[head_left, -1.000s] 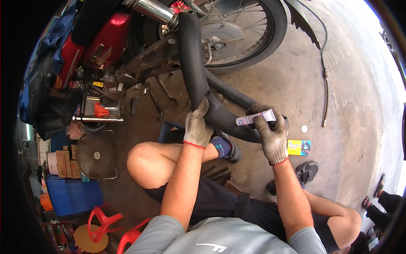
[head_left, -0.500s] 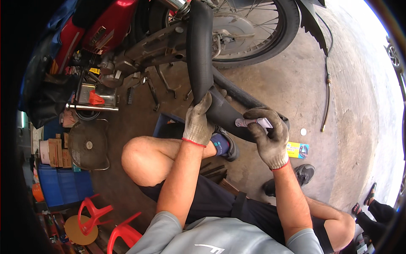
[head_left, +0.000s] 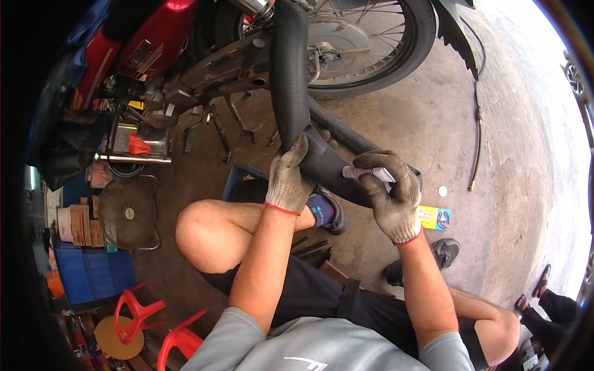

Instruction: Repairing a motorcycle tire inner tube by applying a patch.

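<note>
A motorcycle (head_left: 216, 71) stands beyond a thick black inner tube (head_left: 289, 74) that curves down to both hands. The left hand (head_left: 288, 176) has its grip clasped on the inner tube, thumb uppermost. Near the right hand (head_left: 397, 199), a yellow-and-blue box (head_left: 434, 218) lies on the floor (head_left: 495, 142). The right grip pinches a whitish squeeze tube (head_left: 380, 174) over the rubber. A white disc (head_left: 442, 191) lies near the box.

Both hands (head_left: 288, 176) are covered by soiled, red-edged knit gloves (head_left: 402, 224); a grey short-sleeved shirt (head_left: 352, 346) marked in white, black shorts (head_left: 303, 294), a blue sock (head_left: 320, 211) and dark shoes (head_left: 447, 253) are worn.
</note>
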`<state>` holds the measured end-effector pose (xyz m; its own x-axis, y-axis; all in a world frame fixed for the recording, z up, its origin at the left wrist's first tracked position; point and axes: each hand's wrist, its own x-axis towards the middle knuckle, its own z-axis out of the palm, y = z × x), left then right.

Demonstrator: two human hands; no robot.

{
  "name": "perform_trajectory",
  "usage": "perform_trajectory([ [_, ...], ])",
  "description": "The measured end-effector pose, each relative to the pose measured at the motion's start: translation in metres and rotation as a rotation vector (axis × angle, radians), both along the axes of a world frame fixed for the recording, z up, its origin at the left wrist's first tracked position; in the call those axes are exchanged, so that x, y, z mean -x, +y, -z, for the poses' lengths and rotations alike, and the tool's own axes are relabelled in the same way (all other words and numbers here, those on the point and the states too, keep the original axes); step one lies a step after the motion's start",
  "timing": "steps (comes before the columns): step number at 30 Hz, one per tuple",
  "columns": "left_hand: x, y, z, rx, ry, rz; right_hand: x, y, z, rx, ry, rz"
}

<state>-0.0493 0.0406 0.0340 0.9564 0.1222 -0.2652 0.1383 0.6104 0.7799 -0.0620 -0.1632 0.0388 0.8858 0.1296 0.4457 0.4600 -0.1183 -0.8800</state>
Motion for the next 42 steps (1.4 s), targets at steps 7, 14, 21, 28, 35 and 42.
perform_trajectory([
  [7, -0.001, 0.001, 0.003, 0.041, 0.009, -0.021, -0.001, -0.001, -0.002, -0.001, 0.004, -0.038],
  [14, 0.001, 0.003, 0.003, -0.017, 0.003, 0.016, -0.002, 0.000, -0.005, -0.018, 0.057, -0.027],
  [21, 0.002, 0.003, -0.001, 0.055, 0.009, 0.026, -0.006, 0.003, -0.006, 0.010, 0.148, 0.023],
  [28, 0.000, 0.005, 0.005, -0.002, -0.009, 0.033, -0.007, 0.008, -0.006, 0.012, 0.059, 0.032],
  [35, 0.001, 0.007, 0.003, 0.054, 0.016, 0.034, -0.006, 0.013, -0.005, -0.003, -0.106, -0.044],
  [42, 0.002, 0.011, 0.006, -0.020, 0.004, 0.040, -0.009, 0.007, -0.004, -0.046, 0.116, 0.004],
])
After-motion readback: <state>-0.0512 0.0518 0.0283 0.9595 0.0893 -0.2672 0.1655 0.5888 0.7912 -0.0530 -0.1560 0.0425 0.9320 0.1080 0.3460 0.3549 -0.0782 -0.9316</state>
